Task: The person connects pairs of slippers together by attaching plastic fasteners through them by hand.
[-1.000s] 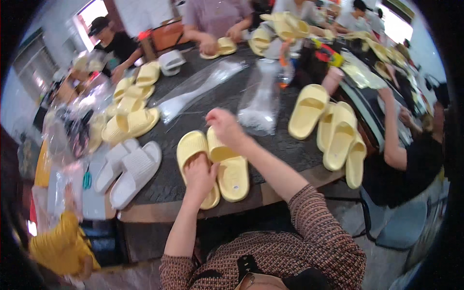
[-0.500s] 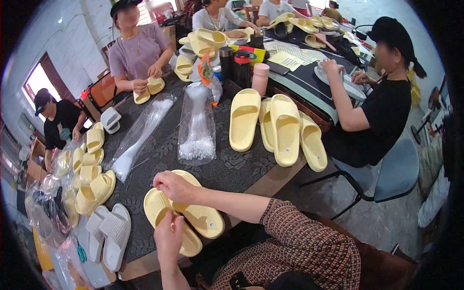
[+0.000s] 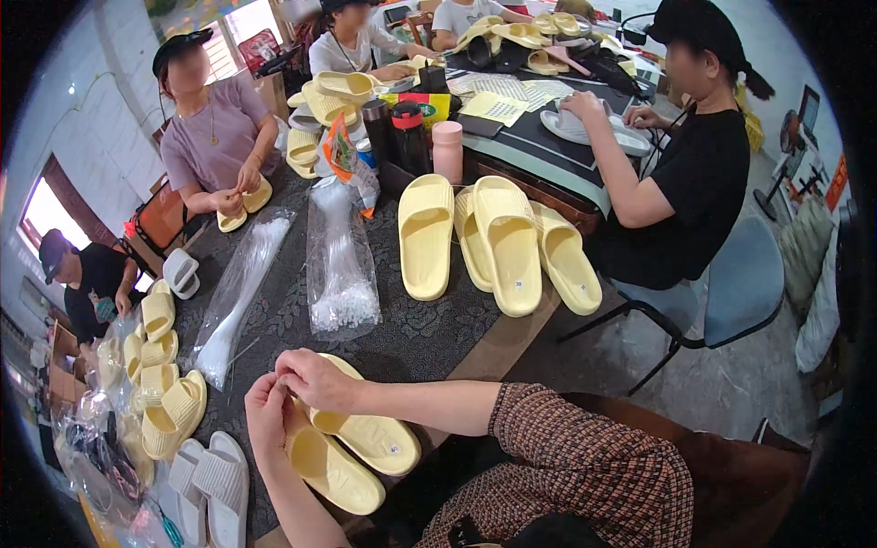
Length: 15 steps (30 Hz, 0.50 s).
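Note:
A pair of pale yellow slide slippers lies at the table's near edge: a left slipper [image 3: 335, 470] and a right slipper [image 3: 379, 438]. Over their strap ends, my right hand [image 3: 318, 379] has its fingers pinched, the forearm crossing from the right. My left hand [image 3: 268, 416] is closed too, its fingertips meeting those of the right beside the left slipper's strap. Whatever lies between the fingertips is too small or hidden to make out. Beyond the hands lie two clear bags of thin white plastic strands, a middle bag [image 3: 343, 265] and a left bag [image 3: 239, 297].
Grey slippers [image 3: 224, 493] and a row of yellow slippers [image 3: 174, 416] line the left side. More yellow slippers [image 3: 505, 242] lie right of the bags, near a pink bottle [image 3: 448, 151] and black bottle [image 3: 410, 137]. Co-workers sit around; a blue chair [image 3: 744, 283] stands right.
My left hand has gone from over the left slipper's strap to its far left side, where its fingertips now meet my right hand's. The whole view has shifted slightly.

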Each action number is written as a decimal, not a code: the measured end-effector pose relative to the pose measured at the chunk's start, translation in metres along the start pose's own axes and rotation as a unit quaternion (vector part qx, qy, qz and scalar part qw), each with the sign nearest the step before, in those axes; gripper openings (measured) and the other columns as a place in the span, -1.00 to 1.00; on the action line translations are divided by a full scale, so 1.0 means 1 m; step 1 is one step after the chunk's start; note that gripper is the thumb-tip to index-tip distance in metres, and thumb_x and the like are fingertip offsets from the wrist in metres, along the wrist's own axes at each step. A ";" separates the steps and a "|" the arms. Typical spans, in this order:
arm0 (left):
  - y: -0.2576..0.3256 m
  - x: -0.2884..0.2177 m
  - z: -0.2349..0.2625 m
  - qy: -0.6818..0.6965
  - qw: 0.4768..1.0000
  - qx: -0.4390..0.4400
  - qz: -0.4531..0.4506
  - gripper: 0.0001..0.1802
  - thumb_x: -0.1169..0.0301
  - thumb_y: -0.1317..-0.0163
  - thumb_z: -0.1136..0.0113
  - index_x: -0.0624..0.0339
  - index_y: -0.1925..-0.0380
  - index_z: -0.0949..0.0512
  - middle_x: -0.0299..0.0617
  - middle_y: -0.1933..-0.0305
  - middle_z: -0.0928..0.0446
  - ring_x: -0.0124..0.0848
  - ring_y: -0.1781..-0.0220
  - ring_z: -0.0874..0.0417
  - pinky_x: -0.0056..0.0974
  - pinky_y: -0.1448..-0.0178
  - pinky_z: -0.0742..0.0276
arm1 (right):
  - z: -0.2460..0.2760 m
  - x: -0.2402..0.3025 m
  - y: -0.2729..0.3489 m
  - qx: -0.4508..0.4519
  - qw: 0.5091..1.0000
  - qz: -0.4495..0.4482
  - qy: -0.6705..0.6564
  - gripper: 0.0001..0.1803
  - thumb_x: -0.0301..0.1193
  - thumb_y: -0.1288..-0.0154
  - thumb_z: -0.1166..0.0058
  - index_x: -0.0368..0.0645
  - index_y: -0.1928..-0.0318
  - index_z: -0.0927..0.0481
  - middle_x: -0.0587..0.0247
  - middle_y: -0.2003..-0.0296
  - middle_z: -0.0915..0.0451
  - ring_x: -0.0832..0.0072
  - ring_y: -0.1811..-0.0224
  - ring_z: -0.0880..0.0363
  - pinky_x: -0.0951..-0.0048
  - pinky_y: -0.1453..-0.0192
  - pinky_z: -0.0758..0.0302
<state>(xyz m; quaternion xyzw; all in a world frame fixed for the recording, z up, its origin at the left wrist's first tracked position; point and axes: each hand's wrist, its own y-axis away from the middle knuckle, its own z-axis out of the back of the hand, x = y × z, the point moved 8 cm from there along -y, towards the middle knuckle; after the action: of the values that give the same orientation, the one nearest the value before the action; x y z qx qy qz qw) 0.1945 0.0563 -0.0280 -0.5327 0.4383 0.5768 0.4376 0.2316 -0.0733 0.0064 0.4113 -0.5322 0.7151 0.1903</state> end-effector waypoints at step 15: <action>0.028 -0.002 0.028 -0.017 0.995 -0.091 -0.048 -0.95 0.53 -0.19 -0.15 0.27 0.36 -0.55 -0.40 0.52 -0.46 -0.67 0.59 -0.38 -0.56 0.54 -0.22 | -0.011 0.003 0.004 -0.003 0.999 0.009 -0.033 -0.90 -0.58 -0.17 -0.04 -0.27 0.27 -0.46 0.17 0.38 -0.47 0.38 0.34 -0.48 0.44 0.24 -0.44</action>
<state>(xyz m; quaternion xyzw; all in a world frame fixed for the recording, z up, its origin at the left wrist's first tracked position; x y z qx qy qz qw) 0.1605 0.0771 -0.0233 -0.5811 0.3502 0.6016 0.4216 0.2227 -0.0652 0.0048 0.4287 -0.5444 0.7012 0.1675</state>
